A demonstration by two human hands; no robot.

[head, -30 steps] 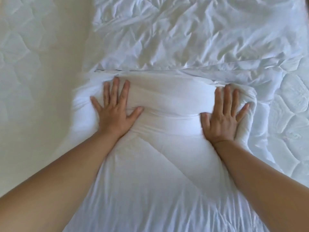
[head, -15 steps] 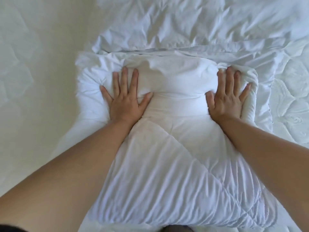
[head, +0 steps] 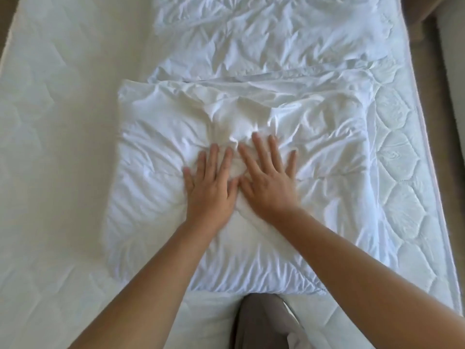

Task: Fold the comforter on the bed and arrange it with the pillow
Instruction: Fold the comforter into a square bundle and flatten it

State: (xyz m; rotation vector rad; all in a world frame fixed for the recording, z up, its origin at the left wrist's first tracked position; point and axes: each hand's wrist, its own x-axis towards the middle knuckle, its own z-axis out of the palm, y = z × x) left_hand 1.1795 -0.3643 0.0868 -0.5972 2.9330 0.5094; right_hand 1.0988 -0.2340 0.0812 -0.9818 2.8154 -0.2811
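The white comforter [head: 327, 197] lies folded into a thick rectangle in the middle of the bed, its top creased. My left hand [head: 208, 187] and my right hand [head: 269, 182] lie flat side by side on its centre, fingers straight and spread, pressing the fabric down. Wrinkles gather around the fingertips. Beyond the comforter's far edge lies a wrinkled white pillow [head: 264, 36], touching or nearly touching the comforter.
The quilted cream mattress [head: 50, 147] spreads wide to the left of the comforter. The bed's right edge [head: 427, 172] runs close to the comforter, with beige furniture [head: 450, 71] past it. A grey-trousered knee [head: 261, 321] rests on the near part of the mattress.
Both hands have moved from the outer ends of the fold to the centre, where they now lie side by side. The raised fold has flattened, and more of the bed shows.
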